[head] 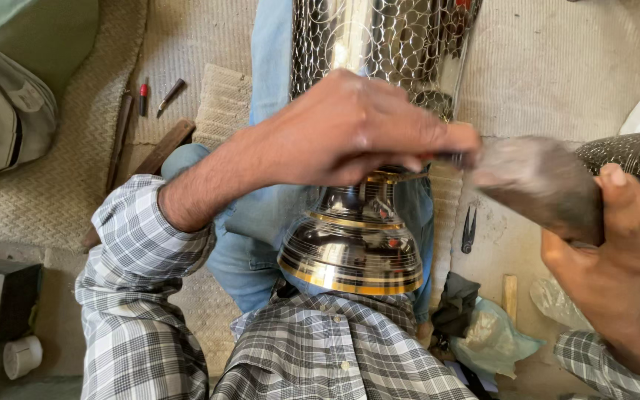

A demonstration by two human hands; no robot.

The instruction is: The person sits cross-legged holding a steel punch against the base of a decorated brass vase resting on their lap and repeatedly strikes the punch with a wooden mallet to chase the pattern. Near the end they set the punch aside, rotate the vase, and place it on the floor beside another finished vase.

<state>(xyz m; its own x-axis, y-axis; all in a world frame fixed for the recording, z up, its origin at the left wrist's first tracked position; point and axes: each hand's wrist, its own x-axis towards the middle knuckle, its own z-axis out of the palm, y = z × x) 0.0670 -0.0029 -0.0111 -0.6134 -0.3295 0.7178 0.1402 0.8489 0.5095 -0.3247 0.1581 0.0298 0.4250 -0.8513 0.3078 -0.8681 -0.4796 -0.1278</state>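
Vase [351,248], tall polished metal with gold bands and a scale-pattern engraved upper body, lies across the person's lap in blue jeans, flared foot near the chest, body running to the far side. Left hand [350,130] is clenched around a thin dark tool, probably a chisel or punch, tip pressed on the vase neck right of centre; the tool itself is mostly hidden by the fingers. Right hand [616,244] grips a dark blurred striker [535,189], likely a mallet, just right of the tool end. Judgement on doing the step well: keep the vase pinned between the knees so it can't roll, seat the tip before each strike, use light even taps, follow the existing scale rows. Risk: tip skids on the polished surface and scratches it. Counts: one vase in the lap, a second engraved metal piece [635,159] at the right edge, one small pair of snips [468,230] on the mat right of the leg, one red-tipped marker [143,98] and one small dark tool [170,95] far left, one wooden stick [163,148], one white roll [22,355] near left, one crumpled plastic bag [490,337]
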